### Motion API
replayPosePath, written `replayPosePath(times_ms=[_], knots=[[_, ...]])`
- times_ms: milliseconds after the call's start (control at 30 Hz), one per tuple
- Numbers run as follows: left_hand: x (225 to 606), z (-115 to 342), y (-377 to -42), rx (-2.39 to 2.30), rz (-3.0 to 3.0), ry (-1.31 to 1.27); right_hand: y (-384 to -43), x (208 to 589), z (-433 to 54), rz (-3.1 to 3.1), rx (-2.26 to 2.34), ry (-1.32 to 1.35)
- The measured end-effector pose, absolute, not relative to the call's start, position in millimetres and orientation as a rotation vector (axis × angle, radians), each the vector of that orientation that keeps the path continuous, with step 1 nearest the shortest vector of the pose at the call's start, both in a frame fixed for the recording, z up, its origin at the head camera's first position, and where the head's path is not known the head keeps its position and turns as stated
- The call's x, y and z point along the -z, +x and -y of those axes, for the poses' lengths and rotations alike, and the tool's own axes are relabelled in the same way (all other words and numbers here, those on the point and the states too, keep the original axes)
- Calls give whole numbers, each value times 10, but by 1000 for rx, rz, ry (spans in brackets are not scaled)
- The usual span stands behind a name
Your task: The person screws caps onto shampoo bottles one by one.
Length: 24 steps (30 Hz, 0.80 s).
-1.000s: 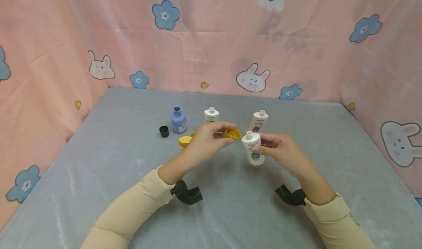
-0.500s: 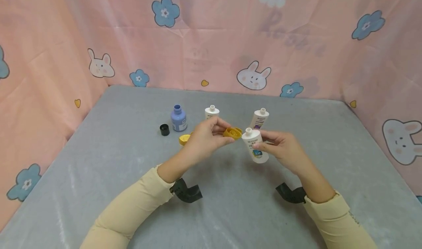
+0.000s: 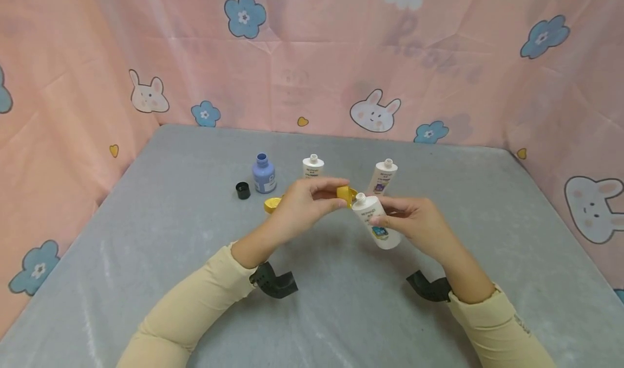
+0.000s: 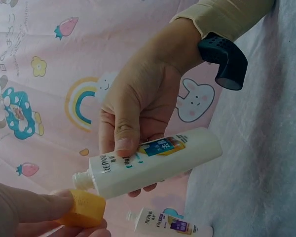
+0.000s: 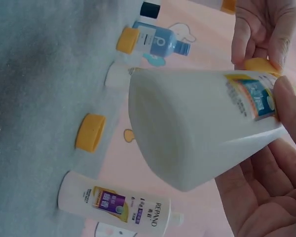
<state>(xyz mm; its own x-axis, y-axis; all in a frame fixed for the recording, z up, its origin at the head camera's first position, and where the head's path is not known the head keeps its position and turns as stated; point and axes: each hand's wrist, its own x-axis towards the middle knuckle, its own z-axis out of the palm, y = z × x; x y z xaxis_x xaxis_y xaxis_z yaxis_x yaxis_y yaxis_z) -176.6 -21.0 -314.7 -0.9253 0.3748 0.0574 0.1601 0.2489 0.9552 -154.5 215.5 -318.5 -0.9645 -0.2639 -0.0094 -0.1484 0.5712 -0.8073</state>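
My left hand (image 3: 304, 205) pinches a yellow bottle cap (image 3: 343, 194) between thumb and fingers, turned on its side. Close to its right, my right hand (image 3: 421, 224) grips a white shampoo bottle (image 3: 382, 237) with a blue label patch. That bottle leans so its bare neck (image 4: 80, 179) points up and left toward the cap. Cap and neck are very near each other; whether they touch I cannot tell. In the right wrist view the bottle's base faces the camera, and the held cap is partly hidden behind the bottle.
Behind the hands stand a blue bottle (image 3: 264, 177), a black cap (image 3: 242, 190), a white bottle (image 3: 313, 165) and a purple-labelled white bottle (image 3: 383, 177), both uncapped. A yellow-topped item (image 3: 272, 204) is partly behind the left arm. Loose yellow caps (image 5: 91, 132) lie on the table.
My left hand has turned the yellow cap from hollow side up onto its side. The white bottle has tilted further left, its neck coming nearer the cap.
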Motion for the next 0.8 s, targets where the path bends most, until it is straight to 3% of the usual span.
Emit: replayPosePath(times_ms=[800], knots=[[3172,245,-1786,-1618,-2434,594,-1526,3223,-2099,-2605,1333,-474]])
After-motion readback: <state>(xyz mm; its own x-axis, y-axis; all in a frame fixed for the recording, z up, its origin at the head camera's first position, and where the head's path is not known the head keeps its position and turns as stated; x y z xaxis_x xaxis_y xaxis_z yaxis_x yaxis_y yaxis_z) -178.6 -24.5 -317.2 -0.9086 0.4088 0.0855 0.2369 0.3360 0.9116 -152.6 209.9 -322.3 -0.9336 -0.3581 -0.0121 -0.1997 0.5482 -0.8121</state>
